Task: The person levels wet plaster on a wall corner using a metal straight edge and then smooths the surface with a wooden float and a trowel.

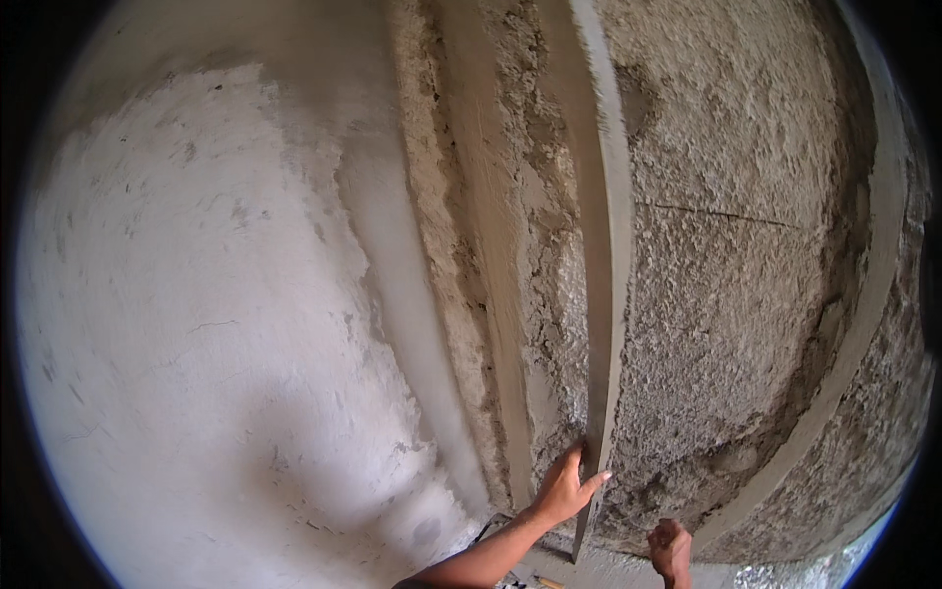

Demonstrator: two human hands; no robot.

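Observation:
A long, straight plasterer's straightedge (601,294) stands almost upright against the wall, running from the top of the view to near the floor. My left hand (563,489) grips its lower part, with the thumb across the front face and the fingers at the left edge. To the right of the bar's lower end, my right hand (670,548) is closed in a loose fist. It is apart from the bar, and nothing shows sticking out of it.
Rough plaster (726,285) covers the wall to the right, crossed by a smooth curved mortar strip (863,304). Another upright mortar strip (491,236) runs left of the bar. Farther left is a whitish wall (216,324). Small items, one yellowish (549,582), lie at the bottom.

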